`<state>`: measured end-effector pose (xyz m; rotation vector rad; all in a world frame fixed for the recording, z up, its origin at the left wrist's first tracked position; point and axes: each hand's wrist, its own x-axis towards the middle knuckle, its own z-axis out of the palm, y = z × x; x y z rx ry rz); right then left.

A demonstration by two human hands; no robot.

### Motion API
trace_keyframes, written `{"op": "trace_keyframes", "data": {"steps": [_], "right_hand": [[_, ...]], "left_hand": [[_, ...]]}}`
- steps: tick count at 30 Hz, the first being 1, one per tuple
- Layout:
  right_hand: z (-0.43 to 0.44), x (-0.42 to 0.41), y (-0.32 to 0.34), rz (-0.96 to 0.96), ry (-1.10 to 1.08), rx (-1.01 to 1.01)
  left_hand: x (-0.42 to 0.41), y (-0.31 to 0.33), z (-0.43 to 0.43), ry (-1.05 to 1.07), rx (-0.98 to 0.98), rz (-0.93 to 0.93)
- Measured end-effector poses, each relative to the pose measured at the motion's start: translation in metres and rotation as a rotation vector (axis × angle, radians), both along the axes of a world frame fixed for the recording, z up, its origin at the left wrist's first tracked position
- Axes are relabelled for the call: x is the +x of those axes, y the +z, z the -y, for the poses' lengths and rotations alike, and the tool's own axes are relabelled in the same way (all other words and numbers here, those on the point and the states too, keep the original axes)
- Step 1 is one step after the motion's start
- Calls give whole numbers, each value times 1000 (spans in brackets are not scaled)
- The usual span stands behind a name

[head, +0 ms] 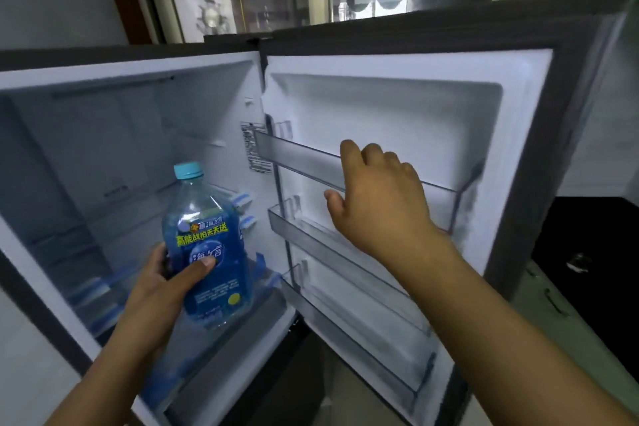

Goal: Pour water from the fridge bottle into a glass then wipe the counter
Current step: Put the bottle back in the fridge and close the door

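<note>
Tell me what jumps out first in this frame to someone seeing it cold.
A clear plastic bottle with blue label and pale blue cap stands out, gripped by the left hand before the open fridge interior. The right hand reaches toward the top clear shelf of the open white-lined fridge door.

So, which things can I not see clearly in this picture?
Head view:
- Water level in the bottle: its blue label covers it.
- Fingers of the left hand: behind the bottle, only the thumb shows.
- Whether the right hand touches the door shelf: fingertips turned away.
- Dark surface at right: cut off by the edge.
</note>
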<state>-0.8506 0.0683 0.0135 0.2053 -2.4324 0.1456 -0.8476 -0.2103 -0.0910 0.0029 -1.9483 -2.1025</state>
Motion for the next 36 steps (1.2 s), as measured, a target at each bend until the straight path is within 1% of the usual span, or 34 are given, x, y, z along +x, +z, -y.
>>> {"op": "trace_keyframes", "data": {"steps": [2, 4, 6, 8, 11, 13, 15, 17, 19, 23, 26, 27, 28, 30, 32, 34, 36], "right_hand": [[15, -37, 7, 117, -96, 101], [27, -73, 13, 168, -164, 202], [33, -98, 19, 201, -185, 270], [34, -111, 24, 229, -172, 282], [19, -114, 21, 165, -187, 324], [7, -120, 16, 116, -222, 355], [-3, -127, 13, 112, -231, 367], [-13, -135, 12, 135, -224, 375], [-22, -140, 12, 142, -195, 344], [-37, -149, 14, 142, -160, 347], [-46, -156, 15, 136, -102, 335], [-50, -158, 15, 143, -81, 326], [-54, -160, 16, 155, -64, 314], [-60, -165, 15, 148, -40, 310], [-66, -170, 11, 127, -15, 302], [-68, -173, 7, 87, 4, 260], [-71, -173, 3, 68, 66, 210]], "left_hand": [[-36, 2, 16, 76, 10, 0], [-77, 1, 33, 144, 1, -9], [-119, 1, 47, 240, -13, -35], [-168, -3, 62, 337, -6, -57], [-236, -14, 79, 430, 21, -44], [-275, -24, 91, 500, 1, -19], [-309, -37, 102, 540, -18, 20], [-334, -47, 109, 558, -56, 50], [-353, -52, 111, 565, -104, 43], [-379, -59, 120, 494, -165, 40], [-368, -53, 114, 493, -207, 58], [-352, -43, 98, 521, -203, 29], [-333, -32, 77, 586, -212, -57], [-299, -17, 37, 694, -298, -302], [-269, 4, -6, 690, -373, -479], [-246, 31, -52, 547, -492, -635], [-226, 59, -107, 316, -717, -782]]}}
